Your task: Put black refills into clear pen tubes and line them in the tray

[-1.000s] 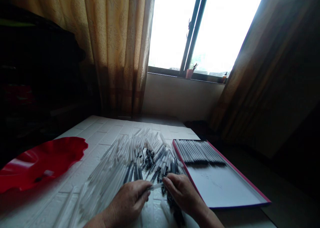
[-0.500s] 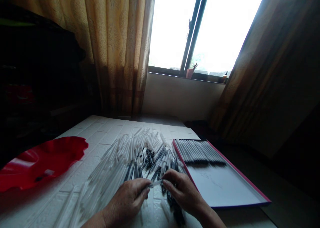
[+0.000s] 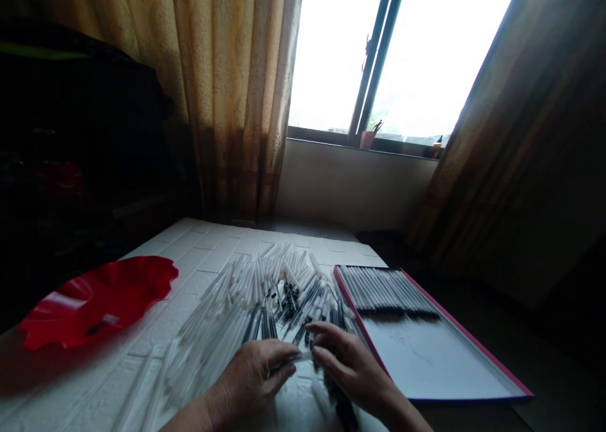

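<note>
My left hand [image 3: 253, 375] is closed around a thin translucent pen barrel [image 3: 304, 356], whose end points right. Beside that end is my right hand [image 3: 353, 366], its thumb and forefinger apart; the thumb tip is at the barrel's end, and I cannot tell whether they touch. Beyond my hands lies a heap of clear pen barrels [image 3: 213, 331]. Dark ink refills [image 3: 265, 323] lie just past my left hand. Small black pen parts [image 3: 290, 296] are scattered in the middle of the heap. More black pieces [image 3: 344, 410] are partly hidden under my right hand.
To the right, a shallow white box with a red rim [image 3: 461, 366] holds a row of black-tipped pens [image 3: 392, 293] at its far end. A red wavy-edged dish [image 3: 118, 287] is on the left. The table [image 3: 199, 246] has a white brick pattern. Curtains [image 3: 237, 91] flank the window.
My right thumb and forefinger have opened away from the barrel's end, which they pinched before. My left hand still grips the barrel. The whole view has shifted slightly.
</note>
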Tool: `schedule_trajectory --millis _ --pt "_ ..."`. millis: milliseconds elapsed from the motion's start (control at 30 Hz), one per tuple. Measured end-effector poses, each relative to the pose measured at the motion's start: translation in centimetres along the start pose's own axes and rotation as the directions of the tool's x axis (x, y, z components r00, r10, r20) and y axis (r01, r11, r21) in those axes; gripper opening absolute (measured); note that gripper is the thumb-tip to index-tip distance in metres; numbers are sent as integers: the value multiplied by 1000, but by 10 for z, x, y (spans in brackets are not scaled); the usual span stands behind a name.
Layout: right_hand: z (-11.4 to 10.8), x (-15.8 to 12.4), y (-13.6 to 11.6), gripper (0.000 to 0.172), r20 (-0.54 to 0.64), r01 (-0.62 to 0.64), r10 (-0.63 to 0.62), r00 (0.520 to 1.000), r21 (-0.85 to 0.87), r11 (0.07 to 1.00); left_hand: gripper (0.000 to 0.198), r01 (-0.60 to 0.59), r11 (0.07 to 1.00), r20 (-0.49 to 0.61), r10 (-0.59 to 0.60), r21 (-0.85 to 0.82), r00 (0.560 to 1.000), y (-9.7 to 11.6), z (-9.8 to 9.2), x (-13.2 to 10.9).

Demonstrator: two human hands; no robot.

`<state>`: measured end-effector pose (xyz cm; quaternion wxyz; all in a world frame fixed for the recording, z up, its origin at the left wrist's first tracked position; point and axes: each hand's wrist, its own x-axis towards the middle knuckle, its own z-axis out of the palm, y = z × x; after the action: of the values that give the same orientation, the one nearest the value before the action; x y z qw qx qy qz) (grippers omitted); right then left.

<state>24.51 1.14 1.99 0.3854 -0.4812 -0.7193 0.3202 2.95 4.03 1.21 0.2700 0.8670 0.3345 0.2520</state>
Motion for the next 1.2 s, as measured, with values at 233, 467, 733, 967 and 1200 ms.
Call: schedule_trajectory --millis 233,467,733,967,1200 --pt "-9 1 0 28 29 46 -42 999 -180 982 18 2 995 -14 0 95 1000 1 -13 0" --pt "-3 -4 0 27 68 -9 24 997 -210 978 15 11 986 -35 -5 166 999 -5 -28 3" --pt "-12 -3 -4 25 30 30 -23 999 -256 966 15 -34 974 -51 47 222 998 -10 -31 3" --pt "-21 3 16 40 -304 -74 70 950 -2 997 21 70 933 -285 35 353 958 -39 -60 3" --pt "-18 6 18 62 -382 -87 96 919 41 995 21 -57 898 -223 169 436 960 -20 -38 2"
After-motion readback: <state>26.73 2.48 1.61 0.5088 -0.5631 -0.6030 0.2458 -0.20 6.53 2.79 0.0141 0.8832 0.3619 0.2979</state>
